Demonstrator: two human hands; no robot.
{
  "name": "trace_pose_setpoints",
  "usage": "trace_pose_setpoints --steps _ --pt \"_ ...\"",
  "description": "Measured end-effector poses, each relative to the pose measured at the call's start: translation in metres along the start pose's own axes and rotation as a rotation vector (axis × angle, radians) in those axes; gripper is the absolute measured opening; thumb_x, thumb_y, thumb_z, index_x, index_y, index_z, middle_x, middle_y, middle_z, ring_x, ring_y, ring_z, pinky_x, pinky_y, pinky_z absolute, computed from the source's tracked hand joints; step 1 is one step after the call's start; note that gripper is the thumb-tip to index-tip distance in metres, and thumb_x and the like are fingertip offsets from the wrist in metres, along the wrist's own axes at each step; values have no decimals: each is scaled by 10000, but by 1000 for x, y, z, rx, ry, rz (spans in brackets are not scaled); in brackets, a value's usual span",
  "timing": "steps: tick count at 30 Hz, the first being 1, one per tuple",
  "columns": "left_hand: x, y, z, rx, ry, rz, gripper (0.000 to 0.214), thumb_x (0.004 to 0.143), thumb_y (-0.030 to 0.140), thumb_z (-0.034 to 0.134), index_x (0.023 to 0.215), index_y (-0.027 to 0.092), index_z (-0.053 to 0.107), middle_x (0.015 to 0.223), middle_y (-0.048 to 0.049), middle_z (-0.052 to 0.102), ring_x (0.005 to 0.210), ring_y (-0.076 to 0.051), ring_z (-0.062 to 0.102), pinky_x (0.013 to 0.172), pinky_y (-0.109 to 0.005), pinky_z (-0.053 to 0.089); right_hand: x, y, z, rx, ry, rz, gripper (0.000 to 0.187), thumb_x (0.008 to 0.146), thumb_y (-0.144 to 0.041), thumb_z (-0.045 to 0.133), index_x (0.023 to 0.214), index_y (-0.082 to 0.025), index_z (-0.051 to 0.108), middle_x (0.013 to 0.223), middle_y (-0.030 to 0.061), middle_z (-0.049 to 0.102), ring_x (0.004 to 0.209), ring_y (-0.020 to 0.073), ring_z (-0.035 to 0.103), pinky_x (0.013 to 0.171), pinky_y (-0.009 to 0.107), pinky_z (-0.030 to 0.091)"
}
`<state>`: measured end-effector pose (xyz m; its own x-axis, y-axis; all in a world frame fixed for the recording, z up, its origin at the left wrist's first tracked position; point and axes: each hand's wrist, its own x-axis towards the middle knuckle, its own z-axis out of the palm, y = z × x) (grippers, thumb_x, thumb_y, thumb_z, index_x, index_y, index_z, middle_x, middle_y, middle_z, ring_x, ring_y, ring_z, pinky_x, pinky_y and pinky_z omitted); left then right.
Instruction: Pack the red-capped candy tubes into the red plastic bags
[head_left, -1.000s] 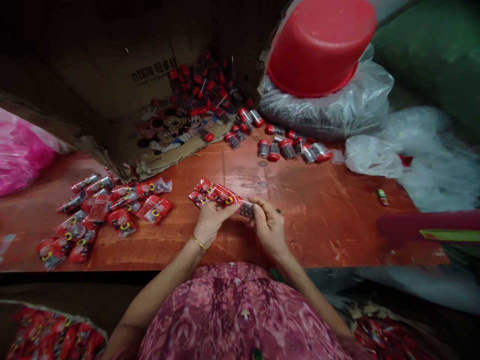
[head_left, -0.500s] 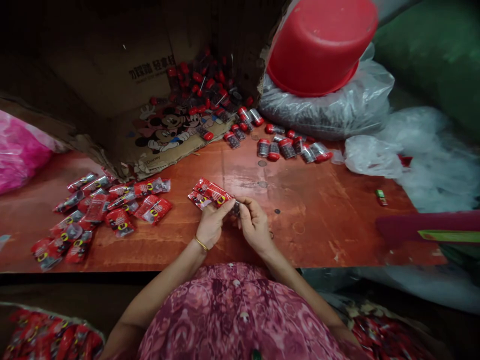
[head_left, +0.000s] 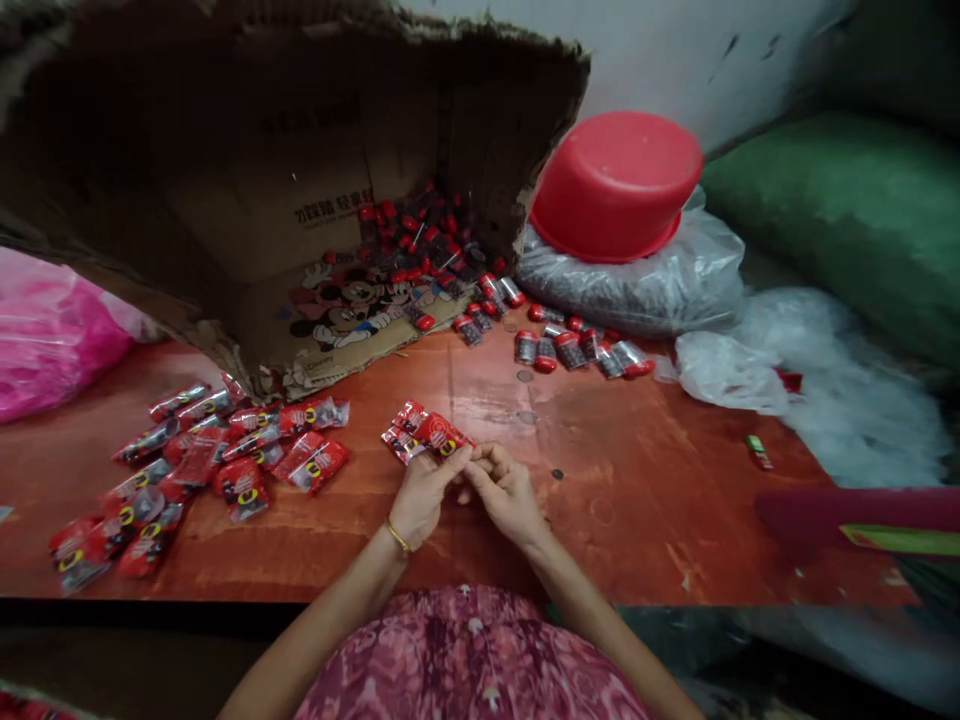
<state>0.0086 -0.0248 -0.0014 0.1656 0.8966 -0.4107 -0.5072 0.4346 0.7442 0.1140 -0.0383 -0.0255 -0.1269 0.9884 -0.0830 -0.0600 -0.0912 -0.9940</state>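
My left hand and my right hand meet fingertip to fingertip above the red wooden table. Both pinch the near end of a small red packet, which sticks out up and left from my fingers over a couple of flat red packets lying on the table. A gold bangle sits on my left wrist. Left of my hands lies a loose heap of filled red packets. Farther back, small clear vials with red caps are scattered on the table.
A torn cardboard box lies on its side at the back, with more red-capped vials spilling out. A red basin sits upside down on a clear plastic bag. A pink bag is at the left, a green sack at the right.
My right hand slid left along the packet until its fingers met the left hand's, covering the clear vial end. The camera tilted up, showing more of the box and wall.
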Motion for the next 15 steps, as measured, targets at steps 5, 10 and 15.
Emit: trace_pose_setpoints --steps 5,10,15 --pt "-8 20 -25 7 43 -169 364 503 361 795 714 128 612 640 -24 658 604 -140 619 597 -249 485 29 -1 -1 -408 12 -205 362 716 -529 588 635 -187 503 517 -23 530 464 104 479 461 225 407" --pt "-27 77 -74 25 450 3 131 698 256 670 642 171 588 595 23 681 600 -118 641 622 -225 516 102 -19 -53 -1130 302 -363 395 860 -417 401 1020 -109 589 1075 186 600 1018 290 512 882 456 376" --pt "-42 138 -123 132 846 101 404 891 164 319 530 180 498 389 99 561 434 -59 525 518 -188 471 152 -9 -102 -1438 410 -134 465 860 -355 387 1234 -93 475 1301 200 457 1222 382 325 961 596 212"
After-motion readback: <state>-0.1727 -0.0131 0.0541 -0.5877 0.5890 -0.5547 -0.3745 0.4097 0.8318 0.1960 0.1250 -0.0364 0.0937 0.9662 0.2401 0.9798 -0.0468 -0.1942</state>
